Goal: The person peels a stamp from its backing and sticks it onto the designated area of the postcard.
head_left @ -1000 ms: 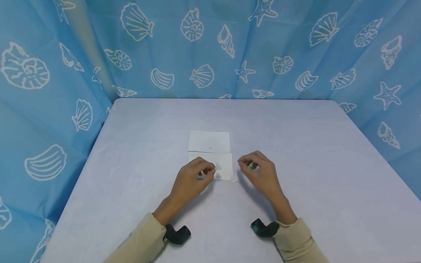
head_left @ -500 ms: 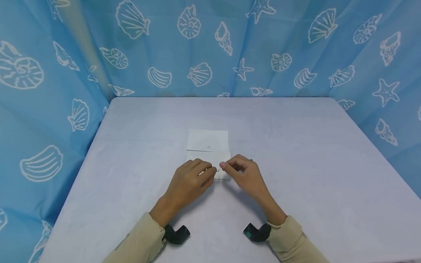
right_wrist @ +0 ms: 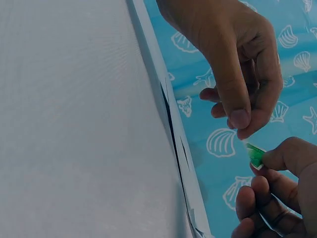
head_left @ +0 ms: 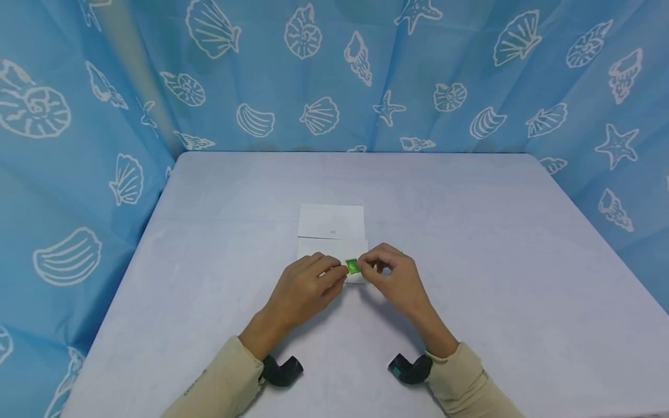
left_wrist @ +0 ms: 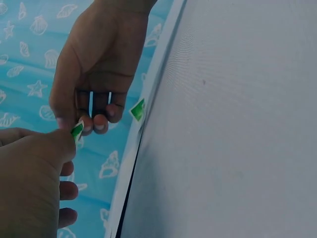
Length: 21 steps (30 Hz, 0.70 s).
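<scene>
A small green sticker (head_left: 352, 266) with white edges is stretched between both hands, over the lower white card (head_left: 313, 248). My left hand (head_left: 305, 284) pinches its left side with thumb and index finger. On its right side, my right hand (head_left: 393, 276) pinches it the same way. The right wrist view shows the sticker (right_wrist: 256, 155) slightly bent, a pale corner at the left hand's fingertips (right_wrist: 243, 130). In the left wrist view, another small green-and-white piece (left_wrist: 137, 110) shows beside the right hand's little finger.
Another white card (head_left: 331, 220) with a small dark mark lies just behind the lower one, edges nearly meeting. Both are on a table with a pale cloth (head_left: 470, 232). A blue curtain (head_left: 355, 75) with white shells stands behind and at the sides.
The right hand has moved left to meet the left hand over the lower card. The sticker, seen edge-on half a second ago, now shows its green face between the fingertips.
</scene>
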{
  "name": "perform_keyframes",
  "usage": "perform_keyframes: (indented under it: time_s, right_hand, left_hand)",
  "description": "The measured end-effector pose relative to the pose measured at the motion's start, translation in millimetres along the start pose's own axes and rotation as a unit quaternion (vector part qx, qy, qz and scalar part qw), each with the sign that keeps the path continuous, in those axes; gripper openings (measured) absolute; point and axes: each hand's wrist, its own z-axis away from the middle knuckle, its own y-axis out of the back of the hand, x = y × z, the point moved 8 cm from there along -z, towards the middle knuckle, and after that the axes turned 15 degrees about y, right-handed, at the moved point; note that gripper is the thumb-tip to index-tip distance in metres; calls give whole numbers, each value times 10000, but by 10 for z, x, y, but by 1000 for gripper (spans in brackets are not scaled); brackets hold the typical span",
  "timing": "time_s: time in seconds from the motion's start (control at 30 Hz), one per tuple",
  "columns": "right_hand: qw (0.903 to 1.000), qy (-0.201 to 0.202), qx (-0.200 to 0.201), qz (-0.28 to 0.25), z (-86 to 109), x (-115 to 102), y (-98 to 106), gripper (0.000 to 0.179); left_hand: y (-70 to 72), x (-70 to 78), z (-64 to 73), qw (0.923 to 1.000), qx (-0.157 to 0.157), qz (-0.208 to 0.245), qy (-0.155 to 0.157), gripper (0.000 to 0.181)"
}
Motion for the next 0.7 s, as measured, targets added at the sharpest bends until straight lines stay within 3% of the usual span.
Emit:
perform_keyframes:
  time_s: [0.13, 0.27, 0.5, 0.6, 0.7]
  right_hand:
    - [9997, -40, 232, -41, 11, 24, 60, 8]
    - [9993, -29, 364, -89, 5, 46, 87, 11]
    - [9986, 172, 497, -32, -57, 68, 99, 8]
    - [9985, 210, 510, 71, -77, 86, 126, 9]
    - [9979, 224, 572, 225, -97, 113, 165, 11]
  left_hand:
    - [-2, -87, -11, 9988, -92, 288, 378, 7]
    - [56, -325, -38, 9916, -17, 744, 1059, 7]
    - [142, -975, -24, 9630, 278, 1220, 2389, 10]
    - [130, -1154, -13, 9539, 339, 1329, 2668, 13]
    - [94, -1234, -22, 9508, 246, 1406, 2749, 16]
